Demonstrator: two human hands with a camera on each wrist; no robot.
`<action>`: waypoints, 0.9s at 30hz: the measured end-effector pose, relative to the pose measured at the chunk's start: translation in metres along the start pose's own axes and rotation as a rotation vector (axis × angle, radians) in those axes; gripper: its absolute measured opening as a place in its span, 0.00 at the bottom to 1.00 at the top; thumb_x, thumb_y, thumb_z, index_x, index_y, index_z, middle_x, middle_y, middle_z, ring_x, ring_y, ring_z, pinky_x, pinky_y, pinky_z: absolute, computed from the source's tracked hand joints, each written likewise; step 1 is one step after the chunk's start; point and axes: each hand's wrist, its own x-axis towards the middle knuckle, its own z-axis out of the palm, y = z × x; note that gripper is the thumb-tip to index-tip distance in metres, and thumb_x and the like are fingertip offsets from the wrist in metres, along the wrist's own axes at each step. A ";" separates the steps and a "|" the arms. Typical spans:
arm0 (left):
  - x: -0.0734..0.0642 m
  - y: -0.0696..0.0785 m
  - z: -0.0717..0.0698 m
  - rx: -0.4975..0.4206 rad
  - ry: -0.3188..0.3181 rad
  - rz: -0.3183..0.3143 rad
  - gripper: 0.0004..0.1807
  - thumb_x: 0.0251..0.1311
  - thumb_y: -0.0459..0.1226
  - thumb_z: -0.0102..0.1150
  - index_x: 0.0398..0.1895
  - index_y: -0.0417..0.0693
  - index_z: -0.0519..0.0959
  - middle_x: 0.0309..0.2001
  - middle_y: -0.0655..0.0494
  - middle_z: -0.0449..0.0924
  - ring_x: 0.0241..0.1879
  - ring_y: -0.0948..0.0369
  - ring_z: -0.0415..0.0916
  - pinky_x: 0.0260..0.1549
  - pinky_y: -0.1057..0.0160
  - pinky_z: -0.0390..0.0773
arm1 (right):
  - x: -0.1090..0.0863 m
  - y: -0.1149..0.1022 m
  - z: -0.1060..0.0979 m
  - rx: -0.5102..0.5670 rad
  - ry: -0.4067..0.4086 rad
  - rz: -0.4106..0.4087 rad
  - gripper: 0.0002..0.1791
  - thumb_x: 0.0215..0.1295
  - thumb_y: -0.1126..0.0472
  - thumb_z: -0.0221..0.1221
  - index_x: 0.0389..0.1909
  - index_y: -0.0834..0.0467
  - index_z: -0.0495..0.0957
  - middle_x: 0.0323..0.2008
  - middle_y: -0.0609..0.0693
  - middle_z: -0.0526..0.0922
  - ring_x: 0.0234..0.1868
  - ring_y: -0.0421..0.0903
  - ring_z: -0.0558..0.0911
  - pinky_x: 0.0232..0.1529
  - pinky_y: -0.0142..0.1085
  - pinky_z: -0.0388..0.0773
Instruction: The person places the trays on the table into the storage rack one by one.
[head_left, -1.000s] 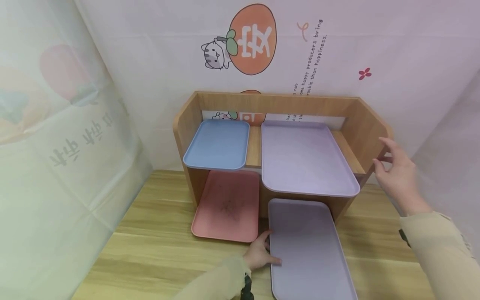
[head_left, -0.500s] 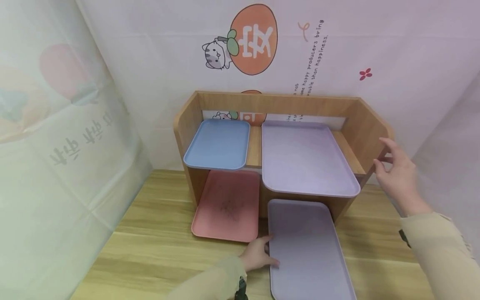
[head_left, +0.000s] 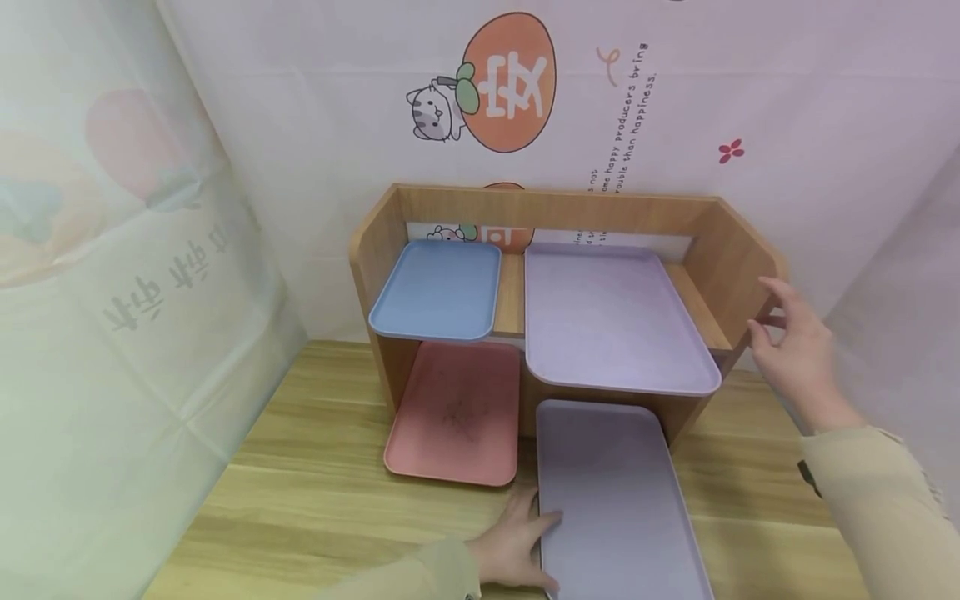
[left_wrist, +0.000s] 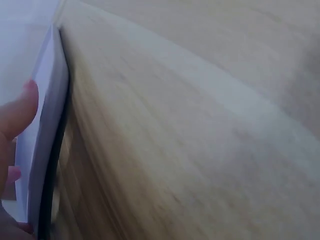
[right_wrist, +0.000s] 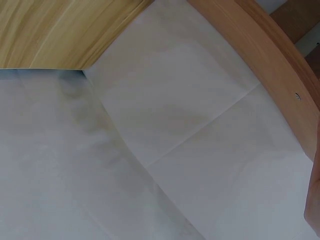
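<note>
A two-tier wooden shelf [head_left: 600, 211] stands on the table and bears several trays. My left hand [head_left: 510, 546] lies with spread fingers over the left rim of the greyish-purple tray [head_left: 615, 500], which juts out of the lower right compartment. In the left wrist view, fingertips [left_wrist: 29, 97] touch this tray's edge [left_wrist: 52, 95]. My right hand [head_left: 798, 358] holds the front edge of the shelf's right side panel. The right wrist view shows only a sliver of that hand [right_wrist: 314, 200] beside the wooden panel [right_wrist: 265, 60].
On the upper tier are a blue tray [head_left: 438, 292] and a lilac tray [head_left: 611, 321], both overhanging the front. A pink tray [head_left: 457, 417] with dark marks sits lower left. A printed sheet [head_left: 322, 133] hangs behind the wood-grain table [head_left: 315, 475].
My left hand has slid along the greyish-purple tray's left rim toward me, its fingers spreading wider. The right hand and the trays have hardly moved.
</note>
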 end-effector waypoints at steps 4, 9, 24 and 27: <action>-0.004 0.001 0.000 0.139 -0.029 0.034 0.51 0.43 0.66 0.63 0.71 0.56 0.60 0.72 0.33 0.43 0.72 0.40 0.40 0.66 0.40 0.55 | 0.000 0.001 0.000 -0.002 0.006 0.002 0.35 0.58 0.76 0.54 0.67 0.58 0.60 0.59 0.71 0.68 0.44 0.72 0.75 0.23 0.08 0.58; -0.004 0.004 -0.004 0.247 -0.030 0.047 0.51 0.42 0.70 0.60 0.69 0.59 0.62 0.72 0.36 0.45 0.73 0.43 0.40 0.66 0.40 0.52 | 0.001 0.001 0.000 -0.013 0.003 0.010 0.35 0.58 0.75 0.54 0.68 0.58 0.60 0.61 0.70 0.68 0.45 0.71 0.75 0.23 0.09 0.58; 0.008 -0.003 0.009 0.579 -0.049 0.152 0.52 0.42 0.80 0.37 0.72 0.73 0.52 0.71 0.50 0.56 0.73 0.53 0.47 0.67 0.39 0.45 | 0.000 -0.002 0.001 -0.004 0.022 -0.003 0.34 0.58 0.75 0.54 0.67 0.58 0.61 0.57 0.72 0.70 0.43 0.71 0.76 0.23 0.09 0.58; 0.013 -0.009 0.014 0.614 -0.029 0.166 0.52 0.42 0.81 0.35 0.72 0.74 0.52 0.71 0.50 0.58 0.72 0.54 0.50 0.67 0.38 0.44 | -0.001 -0.003 0.000 -0.007 0.014 0.004 0.34 0.58 0.75 0.54 0.67 0.58 0.60 0.56 0.72 0.70 0.44 0.72 0.75 0.23 0.09 0.58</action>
